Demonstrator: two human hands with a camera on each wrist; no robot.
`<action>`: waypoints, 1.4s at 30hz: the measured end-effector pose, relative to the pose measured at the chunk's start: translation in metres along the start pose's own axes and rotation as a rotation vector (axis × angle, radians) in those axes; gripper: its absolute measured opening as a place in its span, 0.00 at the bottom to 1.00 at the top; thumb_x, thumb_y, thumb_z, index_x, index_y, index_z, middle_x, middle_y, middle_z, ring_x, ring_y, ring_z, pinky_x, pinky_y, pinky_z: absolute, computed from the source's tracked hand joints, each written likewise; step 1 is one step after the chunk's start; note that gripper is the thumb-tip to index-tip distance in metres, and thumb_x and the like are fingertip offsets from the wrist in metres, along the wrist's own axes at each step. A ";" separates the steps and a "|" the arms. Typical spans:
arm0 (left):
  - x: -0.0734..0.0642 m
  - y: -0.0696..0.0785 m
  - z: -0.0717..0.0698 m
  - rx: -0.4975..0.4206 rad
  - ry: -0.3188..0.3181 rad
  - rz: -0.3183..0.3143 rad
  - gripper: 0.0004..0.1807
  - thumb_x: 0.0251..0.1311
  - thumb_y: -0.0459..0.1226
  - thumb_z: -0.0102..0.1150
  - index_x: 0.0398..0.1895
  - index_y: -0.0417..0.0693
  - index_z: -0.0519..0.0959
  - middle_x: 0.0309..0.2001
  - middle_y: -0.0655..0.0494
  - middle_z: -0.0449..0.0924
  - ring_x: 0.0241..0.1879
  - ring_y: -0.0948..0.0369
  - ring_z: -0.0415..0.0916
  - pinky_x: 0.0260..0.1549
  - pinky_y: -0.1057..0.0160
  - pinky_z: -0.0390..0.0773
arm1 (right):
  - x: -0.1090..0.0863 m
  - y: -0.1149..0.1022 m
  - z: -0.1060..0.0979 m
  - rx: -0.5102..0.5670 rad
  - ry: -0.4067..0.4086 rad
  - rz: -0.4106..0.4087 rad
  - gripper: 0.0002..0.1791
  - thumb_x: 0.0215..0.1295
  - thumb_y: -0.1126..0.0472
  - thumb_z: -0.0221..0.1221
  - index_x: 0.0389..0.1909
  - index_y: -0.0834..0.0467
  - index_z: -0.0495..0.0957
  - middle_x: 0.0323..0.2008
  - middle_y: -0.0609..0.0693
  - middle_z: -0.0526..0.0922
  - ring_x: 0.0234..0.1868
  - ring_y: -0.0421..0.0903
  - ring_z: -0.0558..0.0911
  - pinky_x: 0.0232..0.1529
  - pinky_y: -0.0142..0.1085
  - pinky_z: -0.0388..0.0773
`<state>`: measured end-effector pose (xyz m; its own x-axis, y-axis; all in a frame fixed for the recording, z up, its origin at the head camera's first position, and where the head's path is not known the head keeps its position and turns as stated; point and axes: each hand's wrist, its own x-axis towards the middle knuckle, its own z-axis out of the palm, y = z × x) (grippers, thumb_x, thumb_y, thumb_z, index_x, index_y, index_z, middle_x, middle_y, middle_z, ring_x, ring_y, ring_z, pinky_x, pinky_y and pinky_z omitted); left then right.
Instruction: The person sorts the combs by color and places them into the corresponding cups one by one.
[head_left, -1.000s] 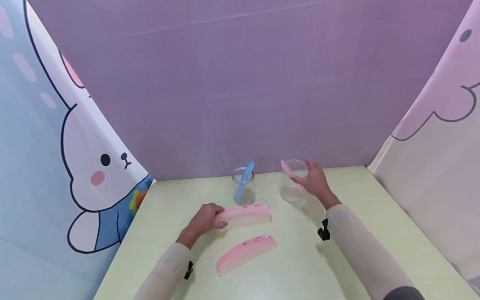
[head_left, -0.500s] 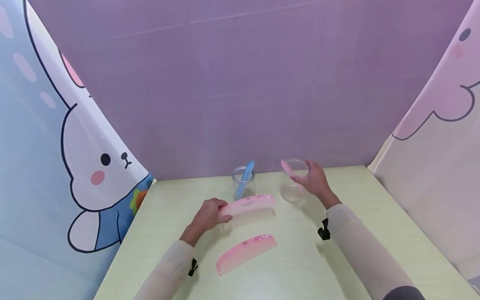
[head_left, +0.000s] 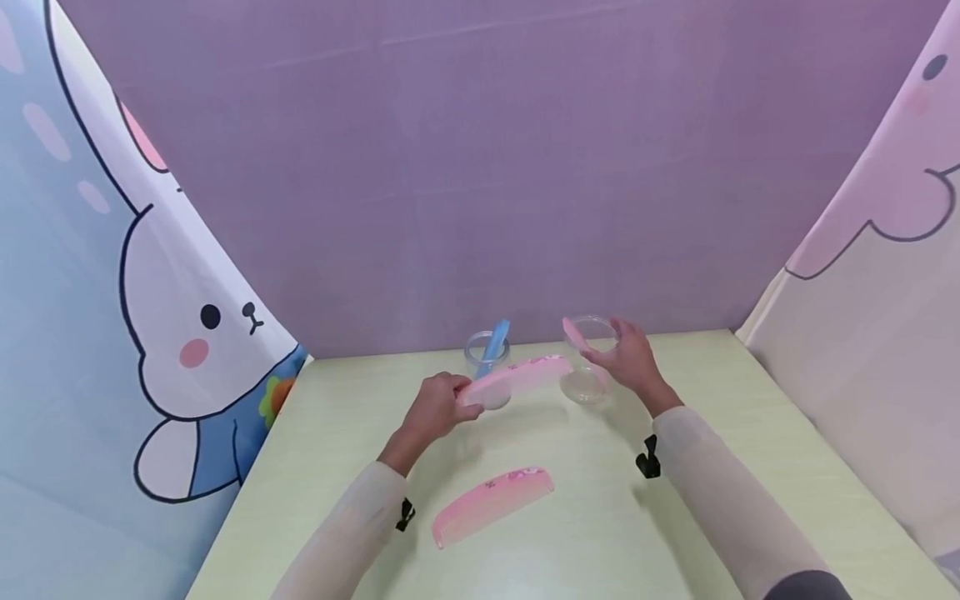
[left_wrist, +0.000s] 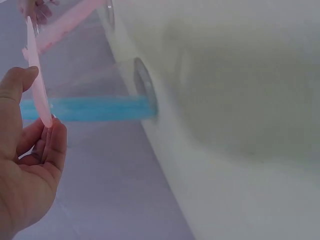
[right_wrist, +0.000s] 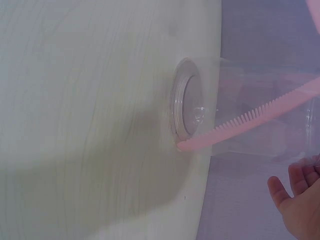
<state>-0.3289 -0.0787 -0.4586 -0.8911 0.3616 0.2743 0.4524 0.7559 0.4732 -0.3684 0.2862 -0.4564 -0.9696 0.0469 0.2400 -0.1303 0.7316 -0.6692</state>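
My left hand (head_left: 435,408) pinches one end of a pink comb (head_left: 525,372) between thumb and fingers. Raised above the table, this comb slants up to the right and overlaps both jars in the head view. The left wrist view shows the comb (left_wrist: 37,75) edge-on. My right hand (head_left: 628,364) grips the rim of the right clear jar (head_left: 583,390), which stands on the table. Inside that jar leans another pink comb (right_wrist: 250,117), its foot at the base in the right wrist view. A blue comb-like strip (head_left: 495,343) leans in the left clear jar (head_left: 471,358).
A further pink comb (head_left: 491,506) lies on the pale table (head_left: 600,517), nearer the front. Behind the jars hangs a purple cloth (head_left: 487,208). Printed cloth with a rabbit (head_left: 180,333) borders the left side, and another printed cloth (head_left: 862,333) the right.
My left hand has lifted its pink comb from low over the table, moving it up, rightward and toward the jars. The right hand keeps its place on the right jar.
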 end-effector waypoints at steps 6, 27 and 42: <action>0.008 0.015 -0.004 0.021 0.027 0.037 0.20 0.51 0.45 0.75 0.43 0.40 0.87 0.35 0.48 0.85 0.31 0.60 0.76 0.30 0.64 0.78 | -0.001 -0.001 0.001 0.024 0.000 0.006 0.54 0.59 0.48 0.71 0.74 0.75 0.56 0.72 0.74 0.62 0.72 0.70 0.62 0.73 0.62 0.62; 0.022 0.034 -0.008 0.154 0.185 0.106 0.17 0.52 0.44 0.73 0.35 0.38 0.85 0.28 0.49 0.84 0.30 0.55 0.77 0.32 0.57 0.82 | 0.000 0.002 0.007 0.017 -0.008 0.012 0.54 0.59 0.44 0.71 0.74 0.73 0.57 0.71 0.73 0.63 0.72 0.70 0.64 0.70 0.63 0.65; 0.043 0.057 -0.011 0.170 0.142 0.066 0.18 0.55 0.47 0.73 0.32 0.40 0.81 0.28 0.49 0.80 0.31 0.57 0.73 0.31 0.59 0.81 | 0.000 0.001 0.006 0.022 0.008 0.003 0.53 0.59 0.45 0.70 0.73 0.74 0.57 0.70 0.74 0.64 0.70 0.70 0.65 0.70 0.64 0.65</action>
<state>-0.3413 -0.0262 -0.4109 -0.8401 0.3418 0.4212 0.4864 0.8183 0.3061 -0.3700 0.2832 -0.4615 -0.9684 0.0547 0.2434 -0.1317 0.7165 -0.6850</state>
